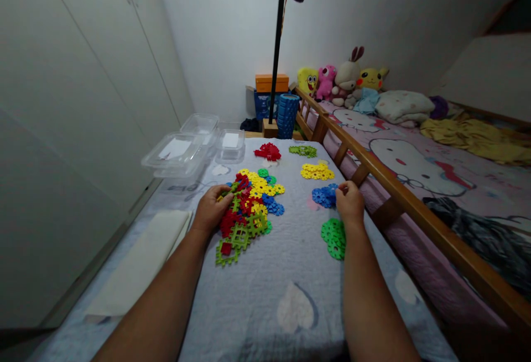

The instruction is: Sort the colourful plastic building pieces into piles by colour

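A mixed pile of plastic building pieces point(253, 202) in red, yellow, green and blue lies mid-table. My left hand point(211, 207) rests at the pile's left edge with its fingers curled in; what they grip is hard to make out. Off to the right, my right hand point(350, 202) has thumb and finger pinched together at a small heap of blue flower-shaped pieces point(324, 195), seemingly on one of them. Separate heaps lie around it: green discs point(333, 237) nearer me, yellow flower pieces point(317, 172), light-green pieces point(302, 151) and red pieces point(269, 152) farther back.
Clear plastic containers point(172, 155) stand at the table's back left, some with white paper on them. A folded cream cloth point(141, 262) lies on the left. A wooden bed rail point(385, 185) runs along the right side, and a black pole point(277, 47) rises behind the table.
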The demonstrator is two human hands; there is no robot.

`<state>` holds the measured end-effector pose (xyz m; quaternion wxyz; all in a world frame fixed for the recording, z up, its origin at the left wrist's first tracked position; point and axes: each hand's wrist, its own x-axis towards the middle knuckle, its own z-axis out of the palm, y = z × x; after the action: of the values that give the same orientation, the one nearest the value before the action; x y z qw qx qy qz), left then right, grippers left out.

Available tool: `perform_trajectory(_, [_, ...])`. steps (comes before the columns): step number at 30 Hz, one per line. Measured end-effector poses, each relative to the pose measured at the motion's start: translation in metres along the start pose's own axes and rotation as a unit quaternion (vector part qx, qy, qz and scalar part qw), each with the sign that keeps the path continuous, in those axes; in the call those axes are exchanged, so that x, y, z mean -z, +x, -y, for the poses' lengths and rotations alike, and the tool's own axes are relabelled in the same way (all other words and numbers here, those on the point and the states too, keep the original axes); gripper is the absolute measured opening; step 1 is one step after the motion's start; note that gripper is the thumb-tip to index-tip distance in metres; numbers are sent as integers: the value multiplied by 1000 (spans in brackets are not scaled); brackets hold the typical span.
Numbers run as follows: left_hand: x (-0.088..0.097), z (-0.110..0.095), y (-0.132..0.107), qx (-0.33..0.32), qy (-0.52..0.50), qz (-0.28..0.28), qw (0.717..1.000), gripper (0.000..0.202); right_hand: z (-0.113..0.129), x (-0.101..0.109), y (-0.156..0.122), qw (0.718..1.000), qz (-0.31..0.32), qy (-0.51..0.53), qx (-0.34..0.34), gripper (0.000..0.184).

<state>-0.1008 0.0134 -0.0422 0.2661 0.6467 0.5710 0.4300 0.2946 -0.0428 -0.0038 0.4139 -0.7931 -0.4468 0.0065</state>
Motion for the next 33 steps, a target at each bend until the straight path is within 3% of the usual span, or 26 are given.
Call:
perform_trajectory(13, [-1,0,0,2,-1,4,1000,39,-13,-9,1,995,46,-84,-12,22])
perform_trajectory(20, [-1,-1,1,-2,5,-5,1000,36,0,-7,-2,996,18,-70,57,27])
perform_trajectory(26, [-2,0,0,-7,5,-3,1000,34,41,-35,-37,967,155,1,203,23])
perform_trajectory(33, [-1,-1,-1,-7,2,-8,1000,34,65,-60,-77,935,256,-62,237,35])
